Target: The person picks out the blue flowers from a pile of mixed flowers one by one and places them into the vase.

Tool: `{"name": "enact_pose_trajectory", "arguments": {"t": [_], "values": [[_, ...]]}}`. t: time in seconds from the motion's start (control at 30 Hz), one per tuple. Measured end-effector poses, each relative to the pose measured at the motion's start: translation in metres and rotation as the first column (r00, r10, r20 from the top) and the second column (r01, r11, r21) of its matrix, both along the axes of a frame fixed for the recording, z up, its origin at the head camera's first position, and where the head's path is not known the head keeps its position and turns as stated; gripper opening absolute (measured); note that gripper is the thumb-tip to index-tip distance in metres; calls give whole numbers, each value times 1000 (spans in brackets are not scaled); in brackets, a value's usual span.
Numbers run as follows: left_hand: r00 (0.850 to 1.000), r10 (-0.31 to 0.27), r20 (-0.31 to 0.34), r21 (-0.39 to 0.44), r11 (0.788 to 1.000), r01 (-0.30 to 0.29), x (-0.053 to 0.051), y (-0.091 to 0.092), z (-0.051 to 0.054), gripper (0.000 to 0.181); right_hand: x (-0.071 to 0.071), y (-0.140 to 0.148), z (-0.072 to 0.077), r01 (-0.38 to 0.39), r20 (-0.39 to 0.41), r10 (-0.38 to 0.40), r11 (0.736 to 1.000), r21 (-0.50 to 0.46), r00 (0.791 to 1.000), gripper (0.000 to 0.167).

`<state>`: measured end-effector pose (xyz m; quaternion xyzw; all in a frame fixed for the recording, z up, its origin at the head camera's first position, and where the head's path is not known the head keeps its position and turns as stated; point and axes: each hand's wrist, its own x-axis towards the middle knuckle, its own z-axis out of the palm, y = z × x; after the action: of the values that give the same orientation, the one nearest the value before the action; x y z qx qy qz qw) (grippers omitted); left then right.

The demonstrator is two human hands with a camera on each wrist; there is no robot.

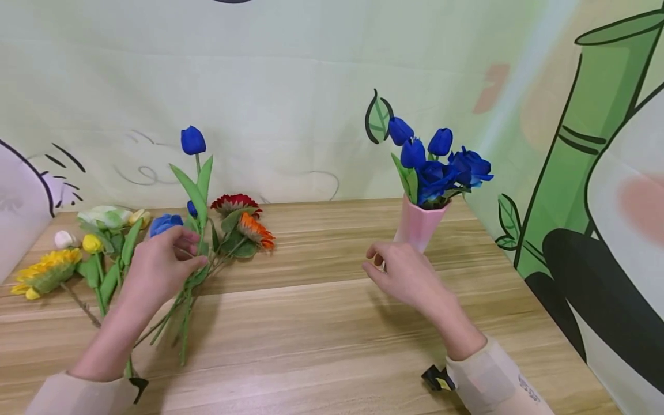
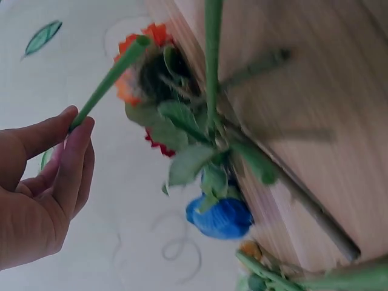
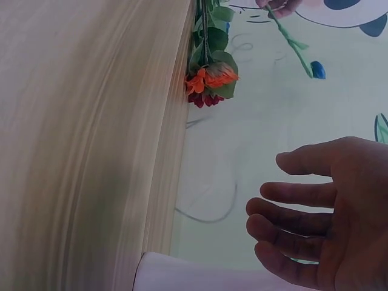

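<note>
My left hand (image 1: 162, 260) pinches the green stem of a blue tulip (image 1: 193, 140), holding it upright above the flowers on the left. In the left wrist view, thumb and fingertips grip the stem (image 2: 109, 83) near its lower end, which sticks out past them. My right hand (image 1: 412, 276) is held in front of the pink vase (image 1: 417, 227); its fingers are apart and hold nothing, as the right wrist view shows. Several blue tulips and roses (image 1: 437, 178) stand in that vase. Below my left hand lies a blue flower (image 1: 166, 223), partly hidden.
Around the left hand lie a red flower (image 1: 236, 204), an orange flower (image 1: 256, 230), a yellow sunflower (image 1: 49, 272), and white and yellow blooms (image 1: 106, 217). Loose stems cross on the wooden table (image 1: 290, 346). A printed cloth (image 1: 290, 104) hangs behind the table.
</note>
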<state>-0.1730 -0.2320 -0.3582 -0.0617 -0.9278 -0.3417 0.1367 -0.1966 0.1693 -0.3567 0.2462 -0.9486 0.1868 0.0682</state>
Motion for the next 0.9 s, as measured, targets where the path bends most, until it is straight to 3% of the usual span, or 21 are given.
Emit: {"name": "enact_pose_trajectory", "arguments": {"t": [0.27,0.47,0.73,0.9], "values": [[998,-63,11,51,997,63,4,30,2,32,0,-6,2,-29,11,30,999,-44,999,11],[996,-92,-3,77,993,92,6,49,-1,32,0,-13,0,-95,-9,94,992,-84,996,7],[995,-102,11,167,981,98,9,72,-2,29,2,-26,-5,-177,-48,171,973,-148,984,4],[994,-108,9,198,975,104,10,82,-2,28,4,-34,-6,-211,-33,209,956,-205,977,3]]}}
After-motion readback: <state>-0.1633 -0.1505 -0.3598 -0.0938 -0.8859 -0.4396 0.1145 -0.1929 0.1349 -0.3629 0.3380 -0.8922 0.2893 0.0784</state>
